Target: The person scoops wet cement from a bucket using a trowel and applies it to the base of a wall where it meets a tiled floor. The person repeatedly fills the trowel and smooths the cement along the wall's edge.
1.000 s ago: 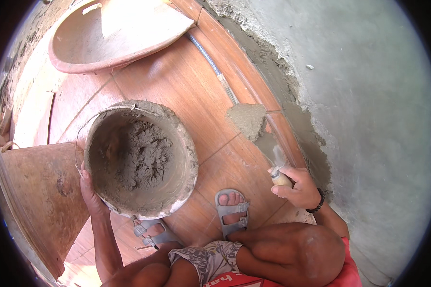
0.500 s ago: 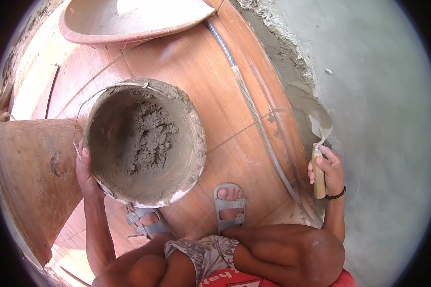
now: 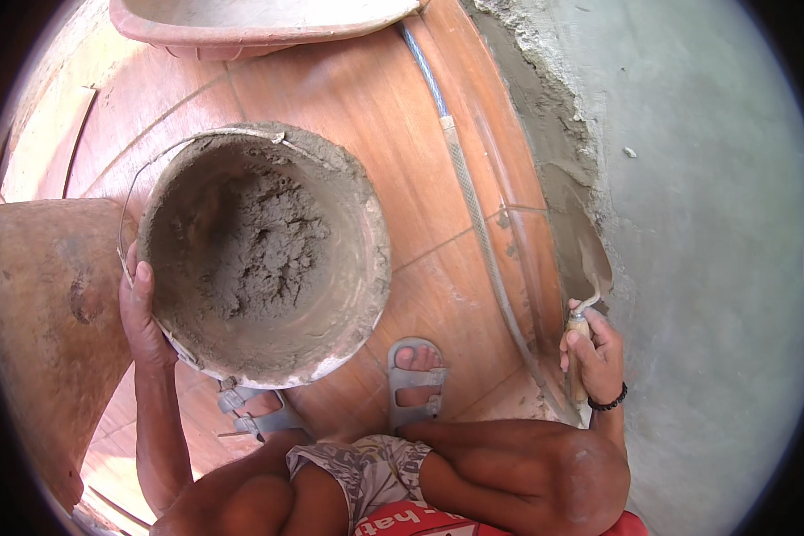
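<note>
A bucket (image 3: 377, 295) with a mortar-caked rim and a thin wire handle is tipped toward me at the left. Grey mortar (image 3: 281, 255) lies in its bottom and coats its walls. My left hand (image 3: 143, 313) grips the bucket's left side, thumb at the rim. My right hand (image 3: 598, 357) is closed round the wooden handle of a trowel (image 3: 578, 380). The trowel's blade lies against wet mortar (image 3: 567, 201) in the strip between the tiles and the grey wall; its exact contact is hard to make out.
A hose (image 3: 475, 201) runs along the wood-look tiles (image 3: 339, 107). At the top sits a shallow basin (image 3: 268, 36). A brown, curved wooden piece (image 3: 54, 295) stands left of the bucket. The smooth grey wall (image 3: 706, 223) fills the right side. My sandalled feet rest below the bucket.
My right hand has drawn the trowel toward me along the mortar strip, and its blade has turned. My left hand keeps its hold on the bucket, while the view has shifted slightly.
</note>
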A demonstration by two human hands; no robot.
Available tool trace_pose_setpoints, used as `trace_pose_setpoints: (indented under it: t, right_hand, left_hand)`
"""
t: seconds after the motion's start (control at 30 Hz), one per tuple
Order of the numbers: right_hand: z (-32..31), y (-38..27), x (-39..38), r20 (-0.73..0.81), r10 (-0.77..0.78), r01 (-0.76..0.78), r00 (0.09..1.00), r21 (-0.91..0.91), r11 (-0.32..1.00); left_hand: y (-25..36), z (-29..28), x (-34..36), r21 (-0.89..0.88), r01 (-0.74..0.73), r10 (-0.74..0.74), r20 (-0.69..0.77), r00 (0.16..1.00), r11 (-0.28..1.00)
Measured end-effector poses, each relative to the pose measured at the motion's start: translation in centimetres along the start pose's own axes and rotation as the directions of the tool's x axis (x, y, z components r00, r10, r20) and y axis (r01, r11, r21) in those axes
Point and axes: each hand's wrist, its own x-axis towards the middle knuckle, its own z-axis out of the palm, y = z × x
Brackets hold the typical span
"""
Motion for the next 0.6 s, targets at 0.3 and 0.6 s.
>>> trace_pose_setpoints:
  t: [0.3,0.6]
  right_hand:
    - [-1.3,-3.5,3.3,-0.102,0.032,-0.014,0.994,0.180,0.984]
    - [-1.1,-1.6,-0.2,-0.099,-0.088,0.092,0.991,0.036,0.995]
  left_hand:
    - [0.1,0.2,0.1,0.022,0.015,-0.014,-0.024,1.000,1.000]
    - [-0.3,-0.7,0.3,0.022,0.016,-0.015,-0.019,1.000,1.000]
